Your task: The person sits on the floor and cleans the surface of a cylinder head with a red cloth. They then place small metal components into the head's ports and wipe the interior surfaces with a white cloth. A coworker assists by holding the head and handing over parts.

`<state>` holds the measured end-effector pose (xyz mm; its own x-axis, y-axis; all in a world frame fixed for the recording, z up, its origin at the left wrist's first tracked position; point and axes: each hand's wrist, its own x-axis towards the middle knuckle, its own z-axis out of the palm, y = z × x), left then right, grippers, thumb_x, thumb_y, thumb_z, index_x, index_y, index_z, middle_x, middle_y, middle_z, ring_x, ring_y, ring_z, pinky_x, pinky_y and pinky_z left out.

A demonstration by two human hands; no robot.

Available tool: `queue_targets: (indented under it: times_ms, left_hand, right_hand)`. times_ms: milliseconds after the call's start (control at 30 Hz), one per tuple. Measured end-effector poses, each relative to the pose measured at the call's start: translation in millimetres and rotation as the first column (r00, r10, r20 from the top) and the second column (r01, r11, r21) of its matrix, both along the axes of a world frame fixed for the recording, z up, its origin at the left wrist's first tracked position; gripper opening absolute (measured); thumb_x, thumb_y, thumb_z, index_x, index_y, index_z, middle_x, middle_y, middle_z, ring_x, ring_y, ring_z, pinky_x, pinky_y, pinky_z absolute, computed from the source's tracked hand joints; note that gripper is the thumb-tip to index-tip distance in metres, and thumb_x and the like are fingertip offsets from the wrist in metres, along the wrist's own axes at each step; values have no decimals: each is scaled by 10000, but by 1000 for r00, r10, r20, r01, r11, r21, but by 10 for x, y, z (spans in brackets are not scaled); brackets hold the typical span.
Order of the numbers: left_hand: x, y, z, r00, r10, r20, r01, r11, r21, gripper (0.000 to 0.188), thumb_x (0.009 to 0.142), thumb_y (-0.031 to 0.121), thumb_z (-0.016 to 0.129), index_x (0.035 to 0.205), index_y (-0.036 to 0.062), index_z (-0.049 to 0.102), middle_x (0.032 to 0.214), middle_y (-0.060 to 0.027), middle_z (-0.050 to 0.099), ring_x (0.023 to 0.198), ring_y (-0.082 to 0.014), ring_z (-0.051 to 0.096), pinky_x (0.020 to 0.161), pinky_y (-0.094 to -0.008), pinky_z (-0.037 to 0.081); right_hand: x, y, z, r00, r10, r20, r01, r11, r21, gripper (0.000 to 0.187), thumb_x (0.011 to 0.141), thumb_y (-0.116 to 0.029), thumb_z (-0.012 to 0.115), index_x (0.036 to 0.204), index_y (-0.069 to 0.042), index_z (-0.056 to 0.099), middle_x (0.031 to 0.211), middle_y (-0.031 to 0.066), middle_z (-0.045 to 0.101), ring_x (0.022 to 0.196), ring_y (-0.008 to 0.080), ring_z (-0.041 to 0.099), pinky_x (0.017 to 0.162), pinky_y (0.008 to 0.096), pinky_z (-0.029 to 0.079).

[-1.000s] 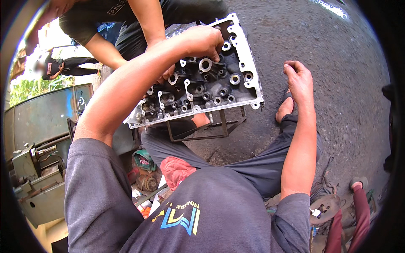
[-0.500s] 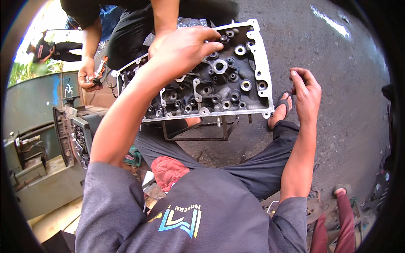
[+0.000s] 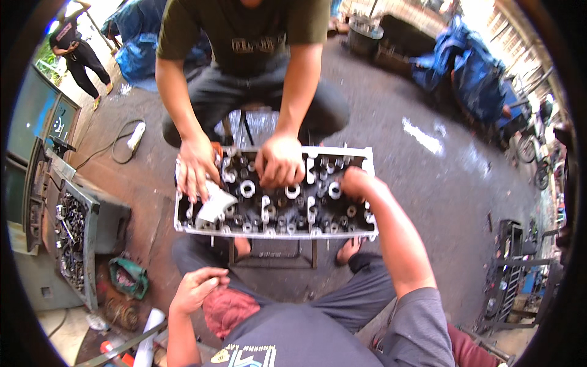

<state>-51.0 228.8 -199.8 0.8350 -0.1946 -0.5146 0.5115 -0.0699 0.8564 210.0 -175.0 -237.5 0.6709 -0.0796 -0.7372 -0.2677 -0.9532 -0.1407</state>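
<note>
A metal engine cylinder head (image 3: 275,233) with a pale rim and dark, oily inside lies across a stand before me. My right hand (image 3: 356,183) reaches into its right end with bent fingers, the tips out of sight among the bores. Closer to my body, my left hand (image 3: 199,290) is raised beside a red cloth (image 3: 229,313), fingers curled against the thumb; what they hold, if anything, is not visible. Opposite me, a co-worker's one hand (image 3: 199,168) is at the left end by a white cloth (image 3: 216,203), the other hand (image 3: 281,160) over the middle.
A dark metal stand (image 3: 272,266) supports the cylinder head between my legs. On the left stands a box of metal parts (image 3: 72,238), with a green container (image 3: 128,278) nearby. A cable with a white power strip (image 3: 137,136) lies on the floor. Blue tarpaulin (image 3: 465,73) covers things at the far right.
My left hand has pulled back from the cylinder head to my lap. My right hand has moved into the head's right end. The co-worker's hands are now both at the head, with a white cloth there.
</note>
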Motion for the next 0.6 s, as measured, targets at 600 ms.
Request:
queue_targets:
  times_ms: [600]
  left_hand:
    - [-281,667,-1147,951,280,-135,-311,857,-411,472,1022,316,522,1354,-16,475,1030,-176,684,901,-301,704,769,-374,578]
  right_hand:
    - [358,88,-521,773,587,-241,-633,685,-361,302,817,-235,615,1053,-122,765,1131,145,714,1028,310,695,888,402,550]
